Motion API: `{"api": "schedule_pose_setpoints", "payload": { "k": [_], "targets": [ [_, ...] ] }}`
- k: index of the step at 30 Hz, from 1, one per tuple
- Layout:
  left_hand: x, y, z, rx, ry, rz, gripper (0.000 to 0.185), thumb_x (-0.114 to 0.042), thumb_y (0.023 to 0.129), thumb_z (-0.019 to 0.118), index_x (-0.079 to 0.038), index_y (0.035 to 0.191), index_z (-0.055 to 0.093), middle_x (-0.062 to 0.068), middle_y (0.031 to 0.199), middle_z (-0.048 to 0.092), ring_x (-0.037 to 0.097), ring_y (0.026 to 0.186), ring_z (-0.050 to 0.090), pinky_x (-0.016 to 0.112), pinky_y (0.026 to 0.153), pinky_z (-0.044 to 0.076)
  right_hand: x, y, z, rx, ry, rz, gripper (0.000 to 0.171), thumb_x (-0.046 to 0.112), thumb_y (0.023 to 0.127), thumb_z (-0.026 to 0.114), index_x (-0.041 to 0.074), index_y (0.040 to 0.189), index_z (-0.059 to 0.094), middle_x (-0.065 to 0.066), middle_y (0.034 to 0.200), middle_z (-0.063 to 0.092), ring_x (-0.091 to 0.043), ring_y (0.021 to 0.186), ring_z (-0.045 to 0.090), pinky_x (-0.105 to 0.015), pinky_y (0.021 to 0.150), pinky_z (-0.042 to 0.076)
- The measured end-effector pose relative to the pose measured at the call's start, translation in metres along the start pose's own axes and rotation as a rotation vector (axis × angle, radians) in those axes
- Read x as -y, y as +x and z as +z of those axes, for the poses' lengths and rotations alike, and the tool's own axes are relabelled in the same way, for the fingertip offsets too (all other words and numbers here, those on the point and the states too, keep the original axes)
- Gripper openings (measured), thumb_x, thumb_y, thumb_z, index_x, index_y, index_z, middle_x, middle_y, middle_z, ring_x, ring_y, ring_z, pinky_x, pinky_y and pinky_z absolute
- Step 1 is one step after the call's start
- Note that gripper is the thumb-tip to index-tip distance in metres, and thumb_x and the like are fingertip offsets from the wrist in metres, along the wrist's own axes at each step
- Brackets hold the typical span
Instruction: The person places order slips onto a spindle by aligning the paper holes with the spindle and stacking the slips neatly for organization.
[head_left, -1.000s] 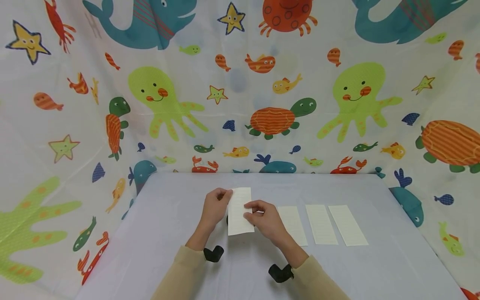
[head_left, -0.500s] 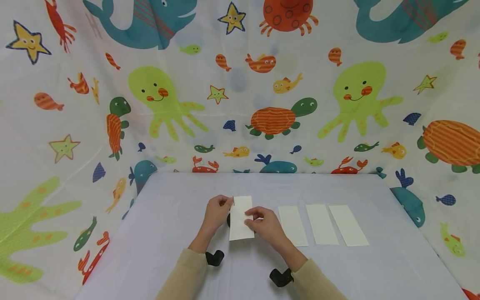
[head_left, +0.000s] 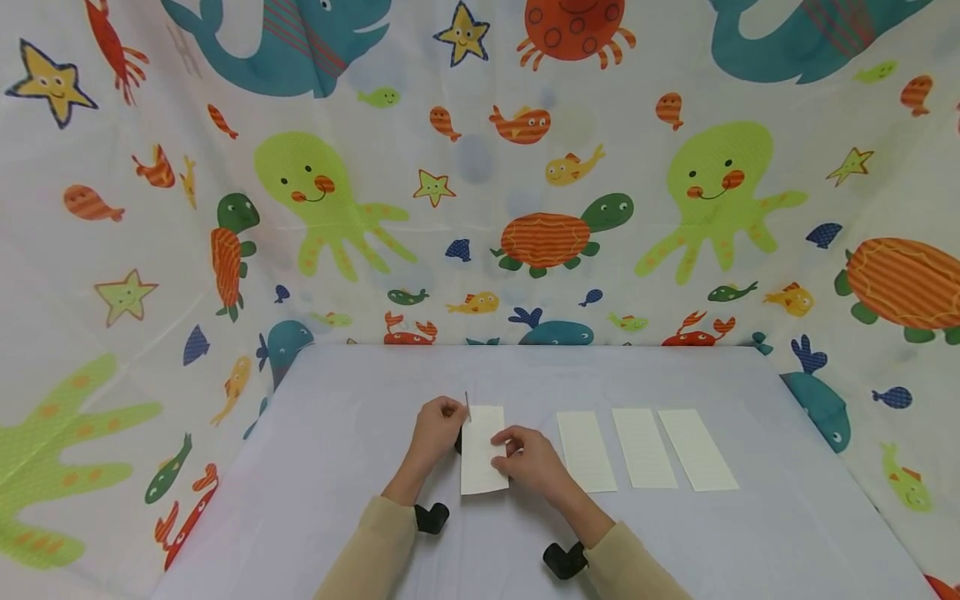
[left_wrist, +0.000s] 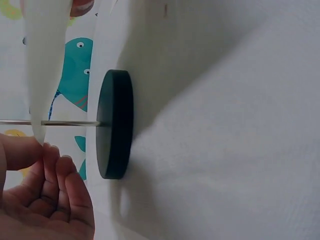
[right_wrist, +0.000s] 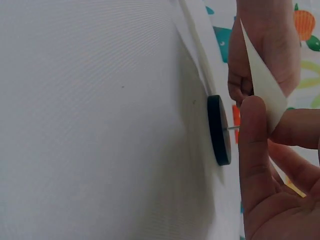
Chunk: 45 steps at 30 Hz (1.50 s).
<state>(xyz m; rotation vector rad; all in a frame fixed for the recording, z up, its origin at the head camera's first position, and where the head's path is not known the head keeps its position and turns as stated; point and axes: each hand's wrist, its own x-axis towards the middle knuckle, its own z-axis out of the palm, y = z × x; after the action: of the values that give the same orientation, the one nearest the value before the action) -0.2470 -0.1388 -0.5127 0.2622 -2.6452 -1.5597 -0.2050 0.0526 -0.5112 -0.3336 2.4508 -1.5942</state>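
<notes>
A: Both the left hand (head_left: 437, 429) and right hand (head_left: 525, 457) pinch the cream paper slip (head_left: 482, 450), speared on the thin metal spike (left_wrist: 70, 123) of the round black base (left_wrist: 115, 124) on the table (head_left: 337, 467).

B: Pull it unevenly and I'd judge the slip could tear, or the spike prick a finger.

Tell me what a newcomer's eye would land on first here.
Both hands at the table's middle: the left hand and right hand pinch a cream paper slip that the thin metal spike of a dark round-based paper spike has pierced. Three more slips lie in a row to the right, and a loud sea-creature cloth walls the scene.
</notes>
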Motion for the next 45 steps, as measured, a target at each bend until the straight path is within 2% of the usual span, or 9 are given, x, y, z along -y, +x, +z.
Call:
{"api": "schedule_pose_setpoints", "payload": {
  "k": [9,19,27,31,35,41,45],
  "targets": [
    [0.009,0.003,0.002,0.028,0.082,0.018,0.012,-0.016,0.095,0.069,-0.004,0.092,0.069,0.005,0.081,0.062,0.019,0.073,0.056,0.031,0.063,0.046,-0.005,-0.005,0.003,0.037,-0.063,-0.066,0.022,0.001,0.083,0.074,0.001,0.105,0.071,0.0,0.074,0.055,-0.011,0.058,0.049,-0.025,0.052,0.041],
    [0.014,0.002,0.003,0.048,0.175,0.038,0.009,-0.011,0.092,0.07,-0.004,0.086,0.068,0.004,0.074,0.059,0.017,0.067,0.054,0.031,0.061,0.045,-0.011,-0.009,0.007,0.092,-0.111,-0.076,0.025,-0.003,0.083,0.068,-0.002,0.108,0.068,0.003,0.065,0.056,-0.01,0.05,0.054,-0.024,0.05,0.041],
    [0.017,0.004,0.003,0.035,0.23,0.068,0.008,-0.01,0.089,0.07,-0.005,0.083,0.067,0.003,0.071,0.06,0.017,0.066,0.054,0.032,0.061,0.045,-0.012,-0.01,0.009,0.099,-0.138,-0.059,0.026,-0.005,0.083,0.067,-0.002,0.109,0.067,0.001,0.066,0.055,-0.011,0.05,0.056,-0.025,0.049,0.042],
    [0.015,0.001,0.001,0.031,0.224,0.073,0.008,-0.01,0.088,0.071,-0.004,0.085,0.067,0.003,0.073,0.061,0.017,0.067,0.055,0.032,0.062,0.046,-0.011,-0.01,0.008,0.112,-0.138,-0.055,0.026,-0.004,0.084,0.067,-0.003,0.11,0.067,0.0,0.067,0.055,-0.012,0.05,0.058,-0.025,0.049,0.042],
    [0.012,-0.003,-0.002,0.035,0.235,0.08,0.011,-0.01,0.087,0.076,-0.003,0.092,0.068,0.005,0.082,0.062,0.019,0.075,0.057,0.036,0.069,0.05,-0.01,-0.011,0.007,0.119,-0.144,-0.052,0.026,-0.003,0.084,0.067,-0.003,0.111,0.067,0.0,0.067,0.056,-0.012,0.051,0.058,-0.025,0.049,0.042],
    [0.009,-0.011,-0.008,0.11,0.33,0.121,0.021,-0.01,0.085,0.078,-0.004,0.104,0.072,0.008,0.097,0.059,0.022,0.085,0.053,0.041,0.078,0.047,-0.011,-0.012,0.006,0.128,-0.15,-0.05,0.026,-0.002,0.085,0.068,-0.003,0.111,0.067,0.0,0.068,0.057,-0.013,0.051,0.06,-0.026,0.05,0.044],
    [0.012,-0.011,-0.008,0.187,0.341,0.153,0.029,-0.014,0.084,0.078,-0.005,0.111,0.073,0.011,0.105,0.059,0.025,0.092,0.053,0.044,0.083,0.048,-0.011,-0.013,0.003,0.131,-0.154,-0.043,0.025,-0.001,0.086,0.069,-0.002,0.111,0.067,0.0,0.07,0.057,-0.013,0.052,0.06,-0.026,0.051,0.045]
  ]
}}
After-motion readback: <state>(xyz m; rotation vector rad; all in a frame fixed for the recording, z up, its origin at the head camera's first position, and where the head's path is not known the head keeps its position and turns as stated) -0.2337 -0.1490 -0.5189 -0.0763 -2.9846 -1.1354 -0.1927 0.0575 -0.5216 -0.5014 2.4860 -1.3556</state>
